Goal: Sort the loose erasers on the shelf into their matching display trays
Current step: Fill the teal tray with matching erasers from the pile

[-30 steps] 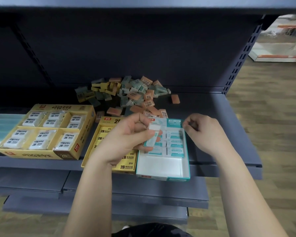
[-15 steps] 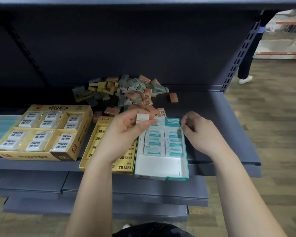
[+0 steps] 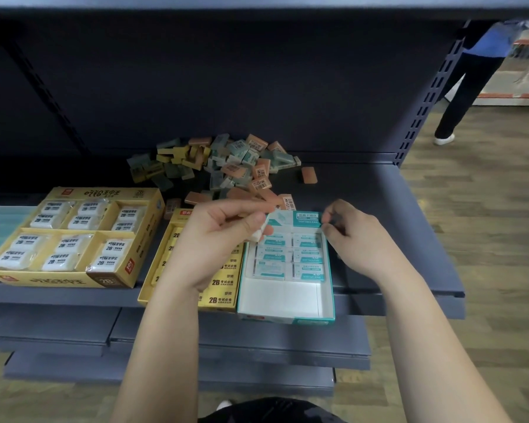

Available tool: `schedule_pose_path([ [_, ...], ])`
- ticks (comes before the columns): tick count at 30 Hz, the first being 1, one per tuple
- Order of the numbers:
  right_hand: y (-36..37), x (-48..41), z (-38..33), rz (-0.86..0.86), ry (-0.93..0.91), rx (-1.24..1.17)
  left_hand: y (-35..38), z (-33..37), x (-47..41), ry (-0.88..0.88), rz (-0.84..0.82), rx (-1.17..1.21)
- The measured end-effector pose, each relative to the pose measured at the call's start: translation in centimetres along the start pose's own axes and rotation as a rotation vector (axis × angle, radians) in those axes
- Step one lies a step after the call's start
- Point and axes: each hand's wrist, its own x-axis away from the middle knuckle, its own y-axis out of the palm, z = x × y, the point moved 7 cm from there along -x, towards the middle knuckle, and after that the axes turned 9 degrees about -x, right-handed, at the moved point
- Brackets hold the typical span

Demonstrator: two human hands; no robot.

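A teal display tray point(image 3: 331, 300) sits at the shelf's front edge, with several white-and-teal erasers point(image 3: 290, 254) in its rear half and its front half bare. My left hand point(image 3: 214, 239) is shut on a white eraser point(image 3: 255, 237), held over the tray's rear left corner. My right hand point(image 3: 353, 239) pinches the tray's rear right corner. Behind the tray, against the back panel, lies the pile of loose erasers point(image 3: 226, 166), in orange, green, yellow and teal.
A narrow yellow 2B tray point(image 3: 220, 297) touches the teal tray's left side. A larger yellow tray point(image 3: 74, 280) of wrapped white erasers stands further left. One orange eraser point(image 3: 309, 174) lies apart. A person's legs point(image 3: 461, 96) stand in the aisle at the back right.
My left hand shifted the white eraser a little left and turned it at the tray's rear left corner. My right hand stayed put. A person walked into view at the back right.
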Motion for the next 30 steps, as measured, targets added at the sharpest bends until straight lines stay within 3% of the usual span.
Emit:
schedule_pose_path([
  [3, 0.0, -0.1, 0.1, -0.001, -0.002, -0.003, 0.6, 0.5, 0.2, 0.002, -0.076, 0.043],
  [12, 0.0, -0.3, 0.1, 0.0, -0.003, 0.0, 0.4, 1.1, 0.2, 0.025, -0.06, -0.042],
  [15, 0.0, -0.3, 0.1, -0.002, -0.007, -0.004, 0.6, 0.5, 0.1, 0.003, -0.096, -0.24],
  [19, -0.1, -0.3, 0.2, 0.001, 0.001, -0.007, 2.4, -0.4, 0.5, -0.03, -0.258, -0.714],
  [22, -0.1, -0.3, 0.2, 0.004, -0.002, -0.004, 3.9, -0.9, 1.0, -0.026, -0.366, -0.888],
  [30, 0.0, -0.3, 0.1, 0.001, -0.006, -0.01, 4.7, -1.2, 0.5, 0.085, -0.356, -1.152],
])
